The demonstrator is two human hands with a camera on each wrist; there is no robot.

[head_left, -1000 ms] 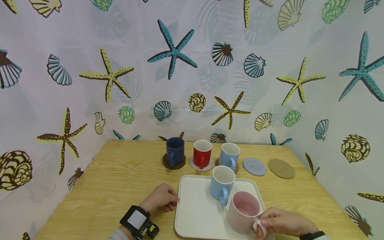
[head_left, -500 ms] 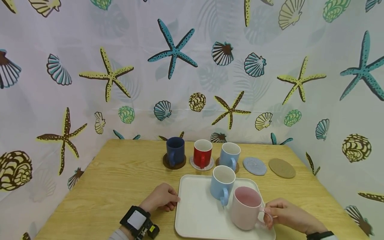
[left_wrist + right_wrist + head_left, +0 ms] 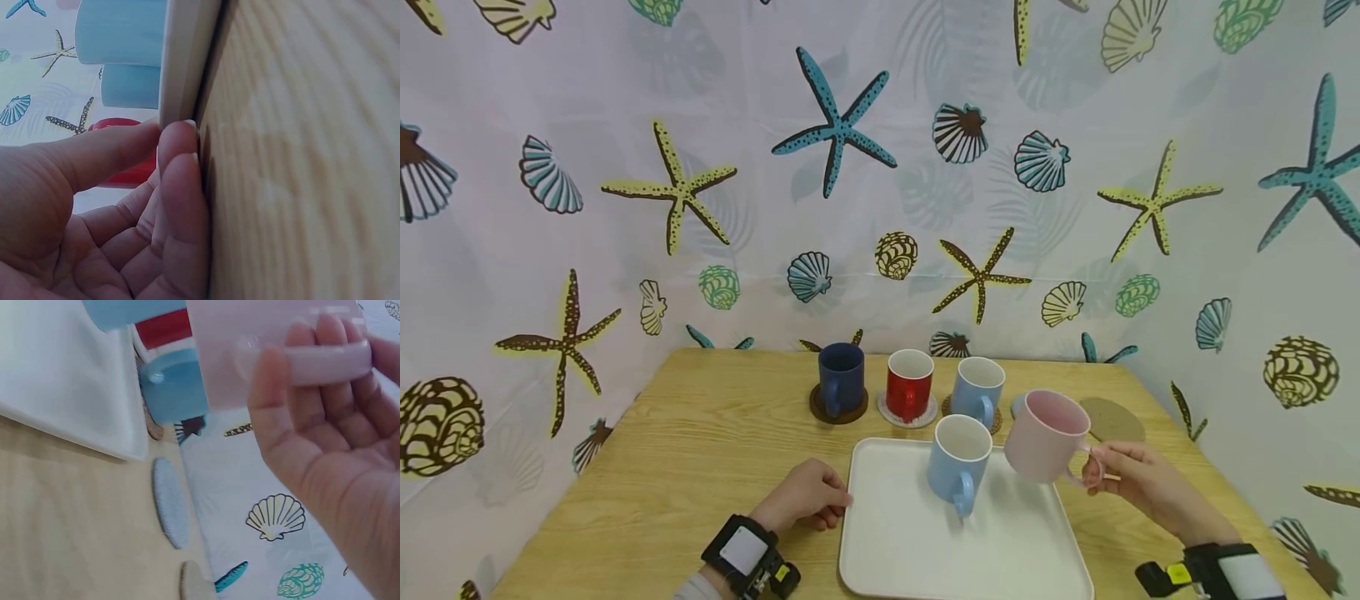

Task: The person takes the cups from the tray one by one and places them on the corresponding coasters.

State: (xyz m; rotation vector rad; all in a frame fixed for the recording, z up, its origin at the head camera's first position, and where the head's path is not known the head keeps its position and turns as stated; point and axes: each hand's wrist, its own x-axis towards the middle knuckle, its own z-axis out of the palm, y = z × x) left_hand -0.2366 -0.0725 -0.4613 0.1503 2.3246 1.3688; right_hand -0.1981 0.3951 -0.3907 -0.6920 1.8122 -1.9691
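My right hand (image 3: 1126, 473) grips the handle of a pink mug (image 3: 1043, 440), holding it raised and slightly tilted above the tray's right back corner. In the right wrist view, fingers curl through the mug's handle (image 3: 331, 364). At the left side of the white tray (image 3: 895, 533), my left hand (image 3: 808, 493) pinches its rim; the left wrist view has thumb and fingertips right at the tray edge (image 3: 181, 69). A light blue mug (image 3: 955, 467) with a white inside stands on the tray toward the back, handle facing forward.
Behind the tray stand a dark blue mug (image 3: 841, 375) on a brown coaster, a red mug (image 3: 908, 385) on a pale coaster and another light blue mug (image 3: 976, 388). A blue-grey coaster (image 3: 170, 503), partly hidden by the pink mug overhead, and a tan coaster (image 3: 1112, 419) lie bare.
The right hand has lifted the pink mug off the tray's front right and carried it up, back and to the right. The left hand stays at the tray.
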